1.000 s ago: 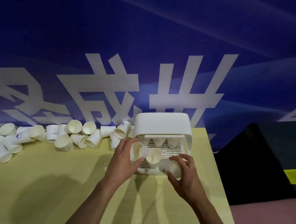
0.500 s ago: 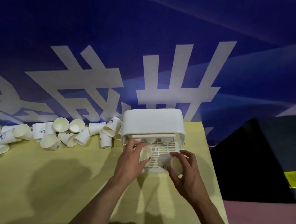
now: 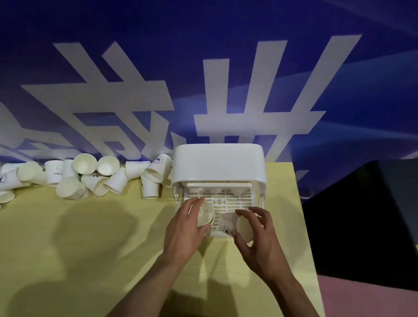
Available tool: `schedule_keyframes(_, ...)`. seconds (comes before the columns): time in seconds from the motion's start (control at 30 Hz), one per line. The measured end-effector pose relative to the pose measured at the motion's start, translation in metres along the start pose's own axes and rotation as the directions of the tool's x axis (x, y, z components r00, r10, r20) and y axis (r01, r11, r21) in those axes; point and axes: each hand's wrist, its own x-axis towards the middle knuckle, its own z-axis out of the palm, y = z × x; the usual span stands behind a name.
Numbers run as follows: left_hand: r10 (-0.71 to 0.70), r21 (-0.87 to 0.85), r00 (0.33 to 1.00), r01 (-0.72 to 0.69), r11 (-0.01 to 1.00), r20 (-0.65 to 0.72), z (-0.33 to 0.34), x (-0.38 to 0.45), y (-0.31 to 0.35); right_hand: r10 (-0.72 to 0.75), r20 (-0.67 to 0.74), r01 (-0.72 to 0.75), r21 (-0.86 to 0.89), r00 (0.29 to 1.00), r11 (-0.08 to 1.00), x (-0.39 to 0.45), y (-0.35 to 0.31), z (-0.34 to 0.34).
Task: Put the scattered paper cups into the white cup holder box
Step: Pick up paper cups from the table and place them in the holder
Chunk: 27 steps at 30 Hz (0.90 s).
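Now both hands sit lower on the white cup holder box (image 3: 219,163) than 1 second ago, at the front of its grid tray (image 3: 226,203) mid-frame: the left hand (image 3: 185,229) grasps 1 paper cup (image 3: 205,214), the right hand (image 3: 258,242) curls round another cup (image 3: 243,228), so 2 cups look close to seating. The scattered cups (image 3: 78,176) lie at left; bare yellow table (image 3: 65,259) gives reaching room, its edge just right of the box
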Motion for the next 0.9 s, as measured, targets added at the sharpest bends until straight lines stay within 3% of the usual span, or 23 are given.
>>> schedule_keyframes(0.17, 0.006, -0.035, 0.997, -0.003, 0.999, 0.074, 0.006, 0.013, -0.003, -0.014, -0.001, 0.014, 0.014, 1.0, 1.0, 0.008, -0.014, -0.003)
schedule_keyframes(0.4, 0.013, -0.155, 0.995, 0.002, 0.988, 0.101, 0.006, 0.009, -0.013, -0.166, 0.062, 0.165, 0.023, 0.984, 0.986, 0.019, -0.033, 0.007)
schedule_keyframes(0.77, -0.069, -0.225, 0.997, 0.075, 0.972, 0.035, -0.025, -0.036, -0.052, -0.152, 0.229, 0.225, -0.338, 0.961, 0.914, 0.058, -0.031, 0.07)
schedule_keyframes(0.9, -0.131, -0.227, 0.991, 0.132, 0.965, 0.017, -0.036, -0.05, -0.071, -0.106, 0.283, 0.209, -0.363, 0.953, 0.908, 0.069, -0.028, 0.088)
